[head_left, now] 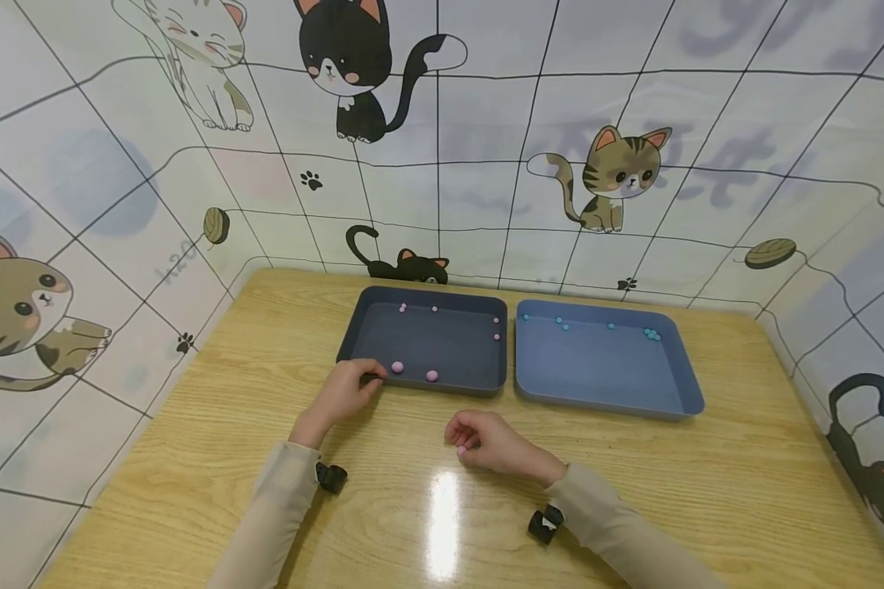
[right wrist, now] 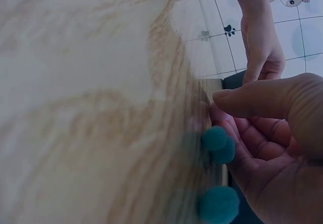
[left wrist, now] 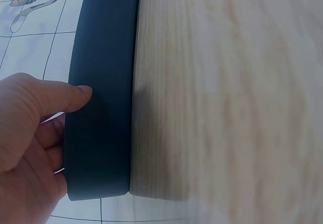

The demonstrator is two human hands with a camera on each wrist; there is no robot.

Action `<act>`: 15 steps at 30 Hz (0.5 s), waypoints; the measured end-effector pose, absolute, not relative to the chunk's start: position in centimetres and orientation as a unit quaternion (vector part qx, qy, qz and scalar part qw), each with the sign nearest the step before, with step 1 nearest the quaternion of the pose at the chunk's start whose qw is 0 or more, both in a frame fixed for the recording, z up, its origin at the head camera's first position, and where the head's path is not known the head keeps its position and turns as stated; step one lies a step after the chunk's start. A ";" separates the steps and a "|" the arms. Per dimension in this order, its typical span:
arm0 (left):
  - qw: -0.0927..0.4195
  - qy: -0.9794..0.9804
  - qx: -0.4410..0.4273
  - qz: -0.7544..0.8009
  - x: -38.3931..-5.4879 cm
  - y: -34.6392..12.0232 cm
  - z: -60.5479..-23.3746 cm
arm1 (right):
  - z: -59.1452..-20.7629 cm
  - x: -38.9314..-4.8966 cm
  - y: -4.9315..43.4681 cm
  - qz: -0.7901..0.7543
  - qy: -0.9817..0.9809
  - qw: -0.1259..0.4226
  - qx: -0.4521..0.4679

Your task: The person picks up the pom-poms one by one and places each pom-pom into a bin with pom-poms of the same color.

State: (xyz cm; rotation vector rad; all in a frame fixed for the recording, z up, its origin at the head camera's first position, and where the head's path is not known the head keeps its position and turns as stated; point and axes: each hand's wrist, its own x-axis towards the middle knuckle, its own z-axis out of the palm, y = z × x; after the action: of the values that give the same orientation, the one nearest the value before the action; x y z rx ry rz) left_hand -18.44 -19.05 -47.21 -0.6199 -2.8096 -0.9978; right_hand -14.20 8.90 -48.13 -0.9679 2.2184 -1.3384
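My left hand (head_left: 346, 393) grips the near left corner of a dark grey tray (head_left: 442, 348). In the left wrist view, its thumb lies on the tray's outer wall (left wrist: 108, 57) and its other fingers are behind the rim. My right hand (head_left: 497, 442) is above the table in front of the trays, fingers curled, pinching a small pink ball (head_left: 462, 451). In the right wrist view, the fingers mostly hide that ball. Teal balls (right wrist: 218, 205) show just below the right fingers there; the head view hides them behind the hand. Two larger pink balls (head_left: 431, 376) lie near the tray's front wall.
Smaller pink balls (head_left: 435, 308) lie along the dark tray's back and right sides. To its right is a blue tray (head_left: 604, 368) with several teal balls (head_left: 651, 334) near its back wall. A cat-patterned wall covering (head_left: 486, 204) surrounds the wooden table (head_left: 737, 458).
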 end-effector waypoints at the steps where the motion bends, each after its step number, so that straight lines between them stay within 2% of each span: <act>1: 0.048 -0.922 -0.203 -0.327 -18.5 -19.1 -47.2 | -48.1 -14.2 8.9 -0.474 0.790 0.186 -0.342; 15: 0.046 -0.922 -0.202 -0.328 -18.5 -19.1 -47.3 | -47.8 -14.5 9.1 -0.509 0.778 0.193 -0.314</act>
State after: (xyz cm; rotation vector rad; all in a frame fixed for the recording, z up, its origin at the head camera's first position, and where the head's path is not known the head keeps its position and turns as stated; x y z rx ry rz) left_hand -18.48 -19.12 -47.31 -0.6160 -2.8152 -1.0002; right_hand -14.51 9.06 -47.81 -0.8796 2.1829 -1.4273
